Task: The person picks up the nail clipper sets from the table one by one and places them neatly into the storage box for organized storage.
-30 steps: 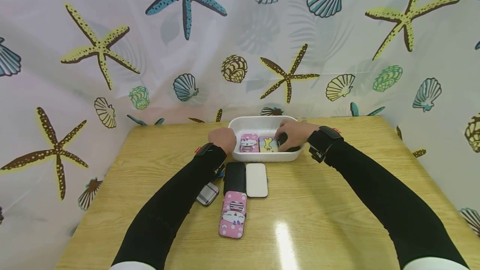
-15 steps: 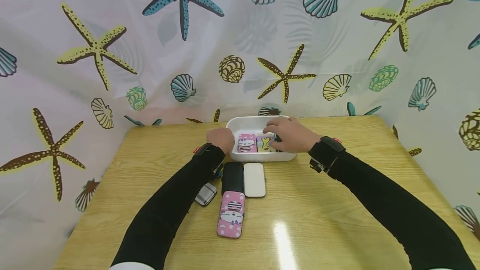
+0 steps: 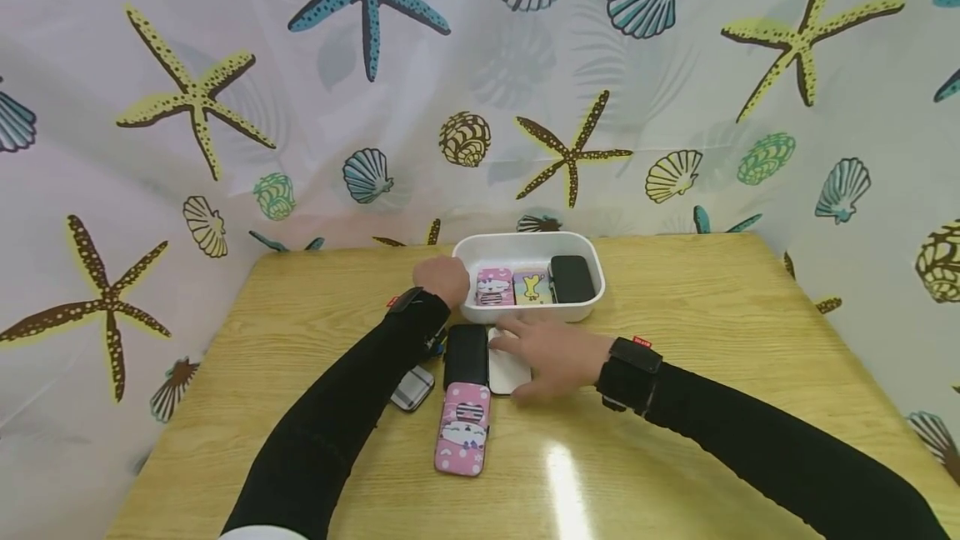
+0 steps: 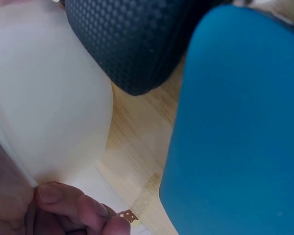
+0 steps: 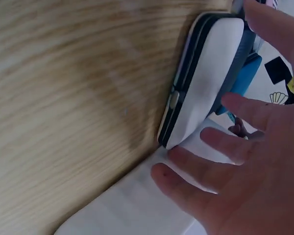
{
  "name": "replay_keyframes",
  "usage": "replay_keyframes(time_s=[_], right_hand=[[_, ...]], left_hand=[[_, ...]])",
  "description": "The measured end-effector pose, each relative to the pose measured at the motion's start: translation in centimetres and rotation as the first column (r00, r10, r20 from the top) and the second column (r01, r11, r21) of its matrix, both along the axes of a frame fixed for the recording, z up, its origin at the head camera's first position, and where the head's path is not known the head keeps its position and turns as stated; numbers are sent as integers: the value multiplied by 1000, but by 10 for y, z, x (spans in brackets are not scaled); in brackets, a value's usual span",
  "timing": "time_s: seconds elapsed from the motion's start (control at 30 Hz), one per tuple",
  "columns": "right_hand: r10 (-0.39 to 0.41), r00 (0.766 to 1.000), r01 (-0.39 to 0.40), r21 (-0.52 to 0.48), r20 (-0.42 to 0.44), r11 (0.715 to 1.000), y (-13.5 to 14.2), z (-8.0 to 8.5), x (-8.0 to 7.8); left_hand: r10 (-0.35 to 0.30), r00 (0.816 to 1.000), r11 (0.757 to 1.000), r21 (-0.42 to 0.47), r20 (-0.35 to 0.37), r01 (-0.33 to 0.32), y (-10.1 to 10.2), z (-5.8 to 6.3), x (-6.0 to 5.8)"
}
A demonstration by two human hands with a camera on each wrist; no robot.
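My left hand [image 3: 442, 278] holds the left end of a white plastic bin [image 3: 467, 308], its fingers curled at the rim in the left wrist view. In the bin lie a pink cat-print case [image 3: 494, 287], a pastel case with a yellow figure [image 3: 532, 287] and a black case [image 3: 573, 280]. My right hand [image 3: 558, 354] hovers over a white flat case [image 3: 510, 375], fingers spread. The right wrist view shows that white case [image 5: 210, 73] has a dark edge and a small clasp; whether the fingers touch it I cannot tell.
Left of the white case lies a black textured case [image 3: 466, 354], with a pink cat-print case [image 3: 462, 432] in front. A plaid case [image 3: 413, 388] is partly behind the left sleeve. A blue case [image 4: 240, 122] stands near the bin. Printed cloth [image 3: 420, 107] hangs behind the table.
My right hand has left the black case in the bin and moved toward me, over the white case on the table. The left hand stays at the bin's left end.
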State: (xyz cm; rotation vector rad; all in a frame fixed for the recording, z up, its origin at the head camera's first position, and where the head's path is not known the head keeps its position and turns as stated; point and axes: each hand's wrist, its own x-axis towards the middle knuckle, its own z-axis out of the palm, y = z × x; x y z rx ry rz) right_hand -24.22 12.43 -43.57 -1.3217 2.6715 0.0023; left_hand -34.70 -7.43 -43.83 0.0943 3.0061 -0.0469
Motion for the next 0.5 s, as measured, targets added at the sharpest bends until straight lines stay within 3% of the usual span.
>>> replay_keyframes(time_s=[0.3, 0.5], right_hand=[[4, 998, -3, 13, -59, 1000, -11, -5, 2], [-29, 999, 30, 34, -32, 999, -14, -2, 2]], left_hand=[[1, 1000, 1000, 13, -13, -1, -1, 1, 2], [2, 1000, 1000, 15, 3, -2, -1, 3, 3]])
